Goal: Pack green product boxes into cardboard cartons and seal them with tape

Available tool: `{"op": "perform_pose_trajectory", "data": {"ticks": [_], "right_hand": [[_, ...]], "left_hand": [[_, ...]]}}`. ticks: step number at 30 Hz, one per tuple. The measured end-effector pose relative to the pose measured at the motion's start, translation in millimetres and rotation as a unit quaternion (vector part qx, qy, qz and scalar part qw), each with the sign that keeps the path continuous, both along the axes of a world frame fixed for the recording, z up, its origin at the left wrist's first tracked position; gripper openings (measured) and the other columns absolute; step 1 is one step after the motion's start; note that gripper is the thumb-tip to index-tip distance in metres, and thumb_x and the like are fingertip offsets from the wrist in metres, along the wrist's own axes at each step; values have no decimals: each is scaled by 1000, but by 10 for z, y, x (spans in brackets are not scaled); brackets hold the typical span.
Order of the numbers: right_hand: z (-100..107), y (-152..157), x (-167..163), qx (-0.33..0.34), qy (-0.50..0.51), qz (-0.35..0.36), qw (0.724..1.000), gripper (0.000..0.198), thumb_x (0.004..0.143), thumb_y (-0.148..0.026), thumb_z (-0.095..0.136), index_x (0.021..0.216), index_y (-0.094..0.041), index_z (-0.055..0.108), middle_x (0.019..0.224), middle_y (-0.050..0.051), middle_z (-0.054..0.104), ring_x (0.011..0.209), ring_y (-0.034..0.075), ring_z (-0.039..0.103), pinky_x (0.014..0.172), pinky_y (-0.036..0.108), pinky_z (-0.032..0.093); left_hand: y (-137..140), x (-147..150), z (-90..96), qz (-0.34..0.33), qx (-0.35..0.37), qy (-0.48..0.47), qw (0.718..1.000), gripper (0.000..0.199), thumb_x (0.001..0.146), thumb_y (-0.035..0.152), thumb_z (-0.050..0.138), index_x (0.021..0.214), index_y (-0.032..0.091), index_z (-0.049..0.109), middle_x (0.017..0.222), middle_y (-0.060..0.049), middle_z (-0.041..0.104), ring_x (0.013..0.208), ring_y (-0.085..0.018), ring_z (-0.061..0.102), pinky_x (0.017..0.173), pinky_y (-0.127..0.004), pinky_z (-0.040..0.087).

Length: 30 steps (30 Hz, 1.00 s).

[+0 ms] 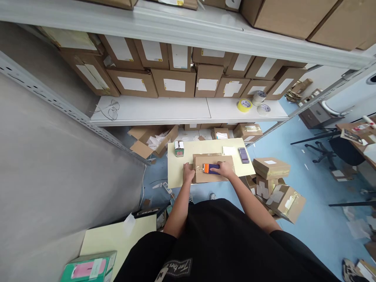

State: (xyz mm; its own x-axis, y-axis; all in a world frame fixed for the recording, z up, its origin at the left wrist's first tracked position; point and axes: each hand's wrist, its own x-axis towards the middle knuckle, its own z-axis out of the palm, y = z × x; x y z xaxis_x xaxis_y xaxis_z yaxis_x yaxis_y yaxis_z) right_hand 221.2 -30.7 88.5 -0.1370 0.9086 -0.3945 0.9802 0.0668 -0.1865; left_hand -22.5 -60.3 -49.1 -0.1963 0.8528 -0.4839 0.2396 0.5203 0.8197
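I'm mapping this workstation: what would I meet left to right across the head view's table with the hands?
Small green-and-white box, left hand, orange-tipped navy handheld tool, right hand, blurred dark-purple rectangular item.

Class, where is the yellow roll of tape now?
In the head view, the yellow roll of tape sits toward the right end of the middle white shelf, in front of boxes, just left of the paler rolls.

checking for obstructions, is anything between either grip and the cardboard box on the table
On the right, only the purple-and-orange item, held in the right grip over the top of the cardboard box; whether it touches is unclear. Nothing visible stands between the left grip and the box's left end.
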Motion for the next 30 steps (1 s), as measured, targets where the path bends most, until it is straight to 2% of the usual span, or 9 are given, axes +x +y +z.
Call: {"op": "perform_pose_trajectory", "data": {"ticks": [2,4,7,10,14,18,20,23,30], "right_hand": [[19,-5,-14,0,-6,-1,1000,59,87,-75,65,106,-20,76,102,14,79,98,30,73,73,30,47],[44,-1,-41,-6,-12,0,1000,59,88,-75,64,106,-20,76,102,14,79,98,30,73,73,30,48],[77,30,-101,-17,-29,3,999,62,87,-77,63,106,-19,76,104,16,79,100,31,73,75,32,49],[108,87,-171,-33,-51,5,998,65,85,-79,63,105,-18,76,107,18,78,103,32,72,79,33,51],[148,172,-284,-60,-67,10,996,68,82,-78,68,108,-16,77,113,22,77,106,35,73,84,36,53],[161,244,-362,-75,-68,5,995,64,81,-74,73,109,-16,78,113,21,77,105,35,73,84,36,54],[163,283,-300,-77,-69,4,995,63,80,-73,74,108,-17,78,111,20,78,105,34,74,83,34,54],[189,337,35,-75,-82,0,994,64,77,-74,75,105,-16,79,110,20,78,104,34,74,81,33,55],[415,290,1483,-64,-165,-70,982,59,75,-68,81,96,-13,78,102,22,78,97,34,75,79,35,54]], "left_hand": [[-96,11,4,24,-28,45,998,86,73,22,76,152,15,42,147,-21,56,137,-32,55,109,-38,45],[-191,7,31,41,-46,76,995,82,73,20,75,149,15,47,145,-21,58,135,-35,57,106,-40,46],[-231,-11,119,49,-17,83,995,57,86,24,64,142,19,56,139,-18,64,133,-33,58,107,-41,45],[-127,0,236,25,29,73,997,37,99,35,49,130,24,65,130,-13,71,129,-29,61,108,-38,44],[-15,150,323,-43,31,52,997,40,100,50,50,120,23,71,117,-14,77,114,-32,69,98,-38,48],[-77,337,308,-53,1,72,996,56,103,54,40,137,16,61,122,-20,75,113,-35,70,97,-42,47],[-110,374,293,-50,-6,84,995,62,104,56,37,146,14,53,124,-22,73,116,-35,69,98,-41,46],[-118,370,284,-47,-6,105,993,67,103,59,39,149,12,49,122,-23,74,116,-35,69,100,-40,46],[-73,345,312,-62,-12,131,989,56,104,57,37,124,14,67,109,-23,77,111,-38,70,98,-44,47]]}}
